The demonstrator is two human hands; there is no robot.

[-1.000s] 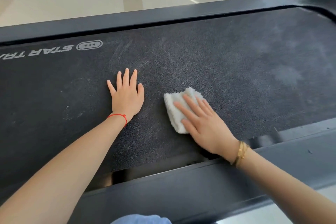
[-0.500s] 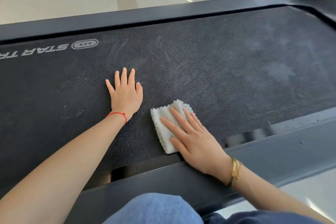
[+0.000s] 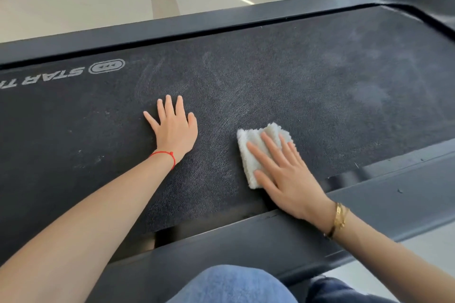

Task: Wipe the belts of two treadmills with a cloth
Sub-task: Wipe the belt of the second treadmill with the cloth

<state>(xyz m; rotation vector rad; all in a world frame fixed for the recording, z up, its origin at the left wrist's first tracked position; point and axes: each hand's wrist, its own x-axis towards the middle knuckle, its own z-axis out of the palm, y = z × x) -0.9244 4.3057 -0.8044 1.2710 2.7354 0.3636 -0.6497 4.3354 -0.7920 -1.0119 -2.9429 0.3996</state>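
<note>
On belt [image 3: 295, 76], near the closer side rail [image 3: 406, 194]: pressing folded white cloth [image 3: 256, 147] flat under right hand [image 3: 285, 174], fingers [image 3: 270, 147] straight and slightly apart. Bracing with left hand [image 3: 176, 128], fingers straight, palm down, just beside. Advising even pressure, overlapping strokes toward dusty grey patches at right. Noting streaks near logo [image 3: 107, 66] yet to be wiped.
</note>
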